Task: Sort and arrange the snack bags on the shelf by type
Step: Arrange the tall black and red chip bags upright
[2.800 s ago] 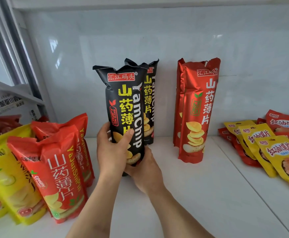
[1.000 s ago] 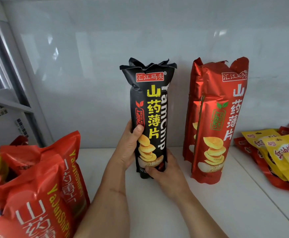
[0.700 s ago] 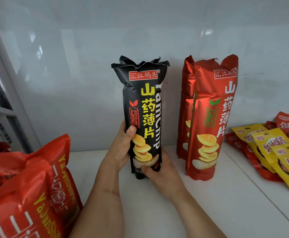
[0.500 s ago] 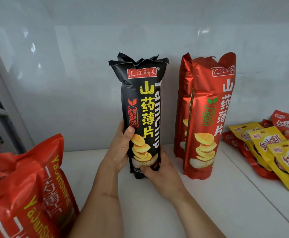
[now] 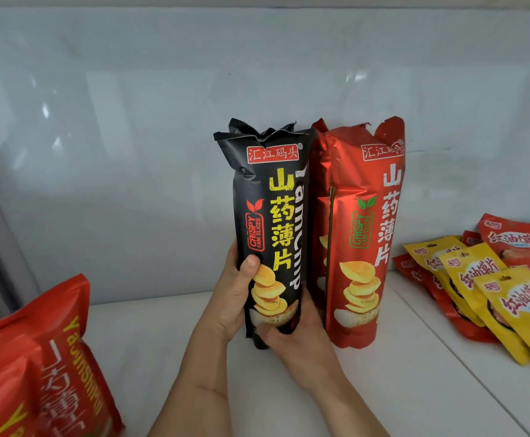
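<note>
While both hands (image 5: 235, 298) grip it, crinkled black bag (image 5: 270, 222) stands tall.

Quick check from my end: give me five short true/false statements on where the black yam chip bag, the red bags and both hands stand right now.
1. Both hands hold the black yam chip bag near its bottom. True: the left hand and the right hand each have a grip there.
2. The black bag lies flat on the shelf. False: it is upright.
3. The tall red yam chip bags stand just right of the black bag. True.
4. The small yellow packets stand upright at far left. False: they lie at far right.
5. The red bags at lower left are black. False: they are red.
</note>
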Demonstrator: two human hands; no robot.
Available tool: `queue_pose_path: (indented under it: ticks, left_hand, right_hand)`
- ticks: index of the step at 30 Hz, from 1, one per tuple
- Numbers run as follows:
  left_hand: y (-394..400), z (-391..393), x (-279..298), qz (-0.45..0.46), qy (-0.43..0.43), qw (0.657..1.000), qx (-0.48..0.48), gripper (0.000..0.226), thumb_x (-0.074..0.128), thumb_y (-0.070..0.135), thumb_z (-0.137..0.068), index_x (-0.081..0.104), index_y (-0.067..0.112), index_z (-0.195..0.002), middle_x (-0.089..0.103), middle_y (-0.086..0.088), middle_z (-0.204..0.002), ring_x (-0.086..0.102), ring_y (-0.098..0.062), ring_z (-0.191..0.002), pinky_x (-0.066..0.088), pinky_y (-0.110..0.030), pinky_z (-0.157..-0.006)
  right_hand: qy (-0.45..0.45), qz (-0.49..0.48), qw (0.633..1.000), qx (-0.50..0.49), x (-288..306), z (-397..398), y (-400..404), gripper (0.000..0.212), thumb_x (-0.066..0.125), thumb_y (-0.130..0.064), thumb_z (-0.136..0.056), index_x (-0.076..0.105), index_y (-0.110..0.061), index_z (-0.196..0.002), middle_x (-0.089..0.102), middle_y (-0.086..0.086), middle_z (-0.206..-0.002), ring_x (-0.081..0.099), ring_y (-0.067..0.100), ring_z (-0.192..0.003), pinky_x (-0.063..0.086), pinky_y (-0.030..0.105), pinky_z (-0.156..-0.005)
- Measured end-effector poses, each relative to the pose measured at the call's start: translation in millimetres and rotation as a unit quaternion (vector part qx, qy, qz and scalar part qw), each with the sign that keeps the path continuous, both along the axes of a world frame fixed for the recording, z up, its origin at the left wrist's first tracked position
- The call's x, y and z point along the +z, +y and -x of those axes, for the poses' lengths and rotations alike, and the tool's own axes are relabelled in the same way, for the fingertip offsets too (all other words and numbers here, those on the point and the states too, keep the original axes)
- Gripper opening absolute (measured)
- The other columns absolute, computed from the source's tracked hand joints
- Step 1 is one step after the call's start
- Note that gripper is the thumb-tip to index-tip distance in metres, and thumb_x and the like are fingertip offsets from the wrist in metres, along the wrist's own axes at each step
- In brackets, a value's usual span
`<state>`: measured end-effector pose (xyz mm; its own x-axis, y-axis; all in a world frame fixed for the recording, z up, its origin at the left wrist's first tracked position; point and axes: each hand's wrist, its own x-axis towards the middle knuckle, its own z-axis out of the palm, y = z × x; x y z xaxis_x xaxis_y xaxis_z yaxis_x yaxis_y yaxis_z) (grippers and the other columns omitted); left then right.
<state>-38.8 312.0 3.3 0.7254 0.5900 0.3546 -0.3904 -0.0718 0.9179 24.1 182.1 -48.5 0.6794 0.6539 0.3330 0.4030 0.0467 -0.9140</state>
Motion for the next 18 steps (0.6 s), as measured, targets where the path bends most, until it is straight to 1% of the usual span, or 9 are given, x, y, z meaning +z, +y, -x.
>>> queue_pose_path:
  ticks: [3, 4, 6, 7, 10, 12, 14, 17, 18]
  left_hand:
    - [-1, -1, -2, 0.001, 0.001, 1.000, 0.009, 0.116, 0.083, 0.076, -0.052, 0.047, 0.014, -0.143, 0.073, -0.004, -0.111, 0.069, -0.023, -0.098, 0.058, -0.037, -0.082]
    - [-3, -1, -3, -0.002, 0.001, 1.000, 0.007, 0.116, 0.083, 0.075, -0.053, 0.046, 0.013, -0.143, 0.073, -0.005, -0.110, 0.070, -0.021, -0.096, 0.059, -0.037, -0.081]
    - [-8, -3, -1, -0.002, 0.001, 1.000, -0.002, 0.118, 0.084, 0.073, -0.054, 0.044, 0.008, -0.144, 0.071, 0.004, -0.095, 0.069, -0.015, -0.080, 0.057, -0.029, -0.068]
    - [-8, -4, -2, 0.000, 0.000, 1.000, -0.002, 0.118, 0.084, 0.073, -0.054, 0.044, 0.007, -0.143, 0.070, 0.006, -0.091, 0.067, -0.014, -0.077, 0.055, -0.027, -0.065]
    - [-5, -5, -5, 0.001, 0.004, 1.000, 0.006, 0.112, 0.082, 0.075, -0.055, 0.047, 0.013, -0.142, 0.070, 0.000, -0.104, 0.066, -0.023, -0.094, 0.054, -0.040, -0.079]
    - [-6, -4, -6, 0.006, 0.003, 1.000, 0.011, 0.111, 0.081, 0.076, -0.056, 0.047, 0.017, -0.143, 0.071, -0.005, -0.119, 0.067, -0.027, -0.107, 0.055, -0.043, -0.091]
    - [-8, -2, -8, 0.010, 0.008, 1.000, 0.024, 0.112, 0.082, 0.076, -0.054, 0.048, 0.017, -0.142, 0.070, -0.006, -0.124, 0.068, -0.024, -0.111, 0.056, -0.041, -0.095]
    - [-12, 2, -14, 0.017, 0.030, 0.999, 0.027, 0.117, 0.086, 0.073, -0.052, 0.046, 0.006, -0.140, 0.074, 0.002, -0.107, 0.071, -0.017, -0.096, 0.057, -0.029, -0.082]
    - [-13, 4, -17, 0.021, 0.037, 0.999, 0.026, 0.119, 0.087, 0.071, -0.052, 0.044, 0.004, -0.141, 0.074, 0.003, -0.105, 0.072, -0.015, -0.093, 0.056, -0.025, -0.079]
  right_hand:
    - [-0.015, 0.001, 1.000, -0.026, -2, 2, 3, 0.091, 0.078, -0.054, -0.067, 0.032, -0.046, -0.145, 0.050, -0.025, -0.137, 0.044, -0.001, -0.131, 0.045, 0.034, -0.107]
    - [-0.018, 0.007, 0.999, -0.036, -4, 4, 4, 0.096, 0.076, -0.059, -0.067, 0.028, -0.043, -0.149, 0.047, -0.023, -0.141, 0.041, 0.001, -0.134, 0.044, 0.036, -0.108]
    - [-0.024, 0.009, 0.998, -0.055, -3, 5, 2, 0.100, 0.072, -0.062, -0.069, 0.023, -0.039, -0.152, 0.044, -0.019, -0.144, 0.038, 0.003, -0.136, 0.043, 0.038, -0.110]
    - [-0.030, 0.012, 0.998, -0.060, -3, 6, 2, 0.099, 0.072, -0.062, -0.070, 0.022, -0.038, -0.153, 0.043, -0.018, -0.144, 0.037, 0.003, -0.136, 0.042, 0.037, -0.110]
    - [-0.042, 0.021, 0.997, -0.066, -3, 6, 2, 0.097, 0.072, -0.058, -0.074, 0.021, -0.038, -0.154, 0.040, -0.018, -0.144, 0.035, 0.002, -0.136, 0.040, 0.033, -0.111]
    - [-0.048, 0.025, 0.996, -0.065, -2, 6, 2, 0.098, 0.070, -0.060, -0.074, 0.019, -0.037, -0.154, 0.038, -0.017, -0.147, 0.033, 0.003, -0.137, 0.038, 0.032, -0.112]
    - [-0.046, 0.030, 0.996, -0.069, -1, 7, 3, 0.101, 0.066, -0.064, -0.071, 0.018, -0.036, -0.155, 0.037, -0.015, -0.150, 0.032, 0.004, -0.139, 0.036, 0.031, -0.112]
    - [-0.033, 0.034, 0.996, -0.075, -3, 7, 5, 0.097, 0.067, -0.063, -0.069, 0.024, -0.039, -0.152, 0.043, -0.016, -0.146, 0.037, 0.005, -0.138, 0.040, 0.036, -0.112]
    - [-0.028, 0.035, 0.996, -0.077, -3, 7, 6, 0.095, 0.068, -0.063, -0.069, 0.026, -0.040, -0.151, 0.045, -0.017, -0.145, 0.039, 0.005, -0.136, 0.041, 0.038, -0.110]
